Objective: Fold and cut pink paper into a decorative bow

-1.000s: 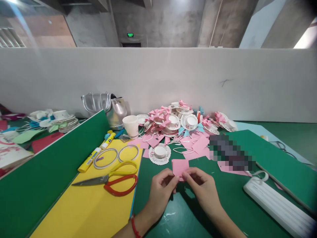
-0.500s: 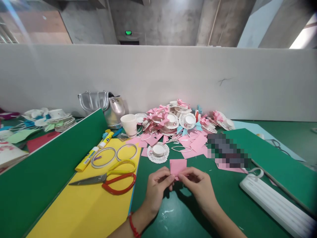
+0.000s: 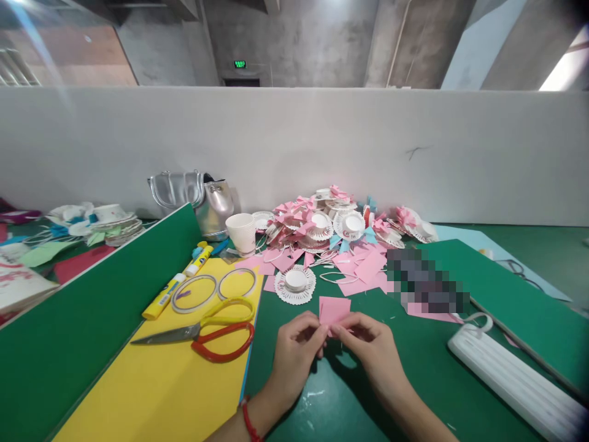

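Between my hands is a small pink sheet of paper (image 3: 334,309), upright, its lower edge pinched and partly hidden by the fingers. My left hand (image 3: 299,347), with a red cord at the wrist, grips the paper's lower left between thumb and fingers. On the lower right, my right hand (image 3: 368,344) pinches it too, and the two thumbs nearly meet. Just beyond stands a small white paper hat (image 3: 295,281) with a fringed round brim. Behind it is a heap of similar hats with pink bows (image 3: 317,222), with loose pink paper pieces (image 3: 368,267) before it.
To the left, scissors (image 3: 197,332), two tape rolls (image 3: 194,293) and glue sticks (image 3: 164,296) lie on yellow card (image 3: 151,393). A paper cup (image 3: 242,233) and silver bag (image 3: 216,205) stand behind. A green divider (image 3: 105,288) rises at left; a white power strip (image 3: 515,380) lies right.
My left thumb has shifted right along the paper's lower edge, closer to the right thumb. The paper has moved slightly right and tilted back a little.
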Motion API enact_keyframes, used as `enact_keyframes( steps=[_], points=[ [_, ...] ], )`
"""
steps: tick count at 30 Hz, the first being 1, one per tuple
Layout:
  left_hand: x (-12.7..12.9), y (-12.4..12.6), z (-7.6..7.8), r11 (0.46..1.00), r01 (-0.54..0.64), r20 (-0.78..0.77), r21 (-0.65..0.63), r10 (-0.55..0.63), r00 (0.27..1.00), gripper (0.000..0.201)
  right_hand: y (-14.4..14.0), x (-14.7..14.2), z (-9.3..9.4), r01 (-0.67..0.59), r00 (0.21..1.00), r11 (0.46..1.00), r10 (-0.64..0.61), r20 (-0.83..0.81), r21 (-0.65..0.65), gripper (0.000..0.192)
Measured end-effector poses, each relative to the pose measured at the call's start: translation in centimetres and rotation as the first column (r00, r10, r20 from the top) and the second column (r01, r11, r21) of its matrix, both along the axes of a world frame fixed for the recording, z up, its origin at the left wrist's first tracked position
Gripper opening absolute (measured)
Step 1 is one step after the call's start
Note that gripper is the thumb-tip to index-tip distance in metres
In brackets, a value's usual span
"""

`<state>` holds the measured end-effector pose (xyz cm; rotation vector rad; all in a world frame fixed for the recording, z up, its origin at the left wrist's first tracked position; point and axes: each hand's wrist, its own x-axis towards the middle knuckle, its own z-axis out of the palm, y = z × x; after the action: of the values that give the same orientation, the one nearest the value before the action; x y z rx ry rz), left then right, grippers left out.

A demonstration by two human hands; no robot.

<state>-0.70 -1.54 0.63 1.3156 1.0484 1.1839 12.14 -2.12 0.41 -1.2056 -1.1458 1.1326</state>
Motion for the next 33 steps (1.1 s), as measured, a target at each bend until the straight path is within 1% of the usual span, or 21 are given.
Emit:
enact_keyframes(
  steps=[9, 14, 20, 23, 27, 30, 33],
  points=[
    [0.13, 0.01, -0.27, 1.0, 0.013, -0.034, 0.006, -0.013, 0.999, 0.022, 0.03, -0.11, -0.03, 0.037, 0.999, 0.999, -0.037, -0.013, -0.019, 0.017],
    [0.08, 0.13, -0.46, 0.999, -0.011, -0.056, 0.03, 0.013, 0.998, 0.02, -0.06, -0.14, 0.01, 0.051, 0.999, 0.998, -0.052, -0.008, -0.046, 0.017],
    [0.03, 0.11, -0.05, 0.998, -0.065, -0.075, 0.008, 0.066, 0.995, 0.02, 0.06, -0.08, 0.13, -0.009, 0.999, 0.996, 0.005, -0.044, -0.089, 0.016],
    [0.06, 0.03, -0.11, 0.995, -0.093, -0.102, 0.043, 0.097, 0.99, 0.019, 0.0, -0.21, 0.06, 0.016, 0.999, 0.997, -0.018, -0.029, -0.078, 0.017],
    [0.12, -0.02, -0.31, 0.99, -0.097, -0.137, 0.1, 0.11, 0.984, 0.017, -0.13, -0.42, -0.21, 0.044, 0.999, 0.997, -0.046, -0.021, -0.062, 0.019],
    [0.14, -0.07, -0.31, 0.987, -0.107, -0.162, 0.12, 0.125, 0.979, 0.017, -0.13, -0.5, -0.3, 0.032, 0.997, 0.997, -0.037, -0.067, -0.076, 0.02],
    [0.18, -0.16, -0.3, 0.988, -0.116, -0.172, 0.1, 0.132, 0.976, 0.018, -0.01, -0.57, -0.16, -0.016, 0.979, 0.994, -0.006, -0.203, -0.106, 0.022]
  ],
)
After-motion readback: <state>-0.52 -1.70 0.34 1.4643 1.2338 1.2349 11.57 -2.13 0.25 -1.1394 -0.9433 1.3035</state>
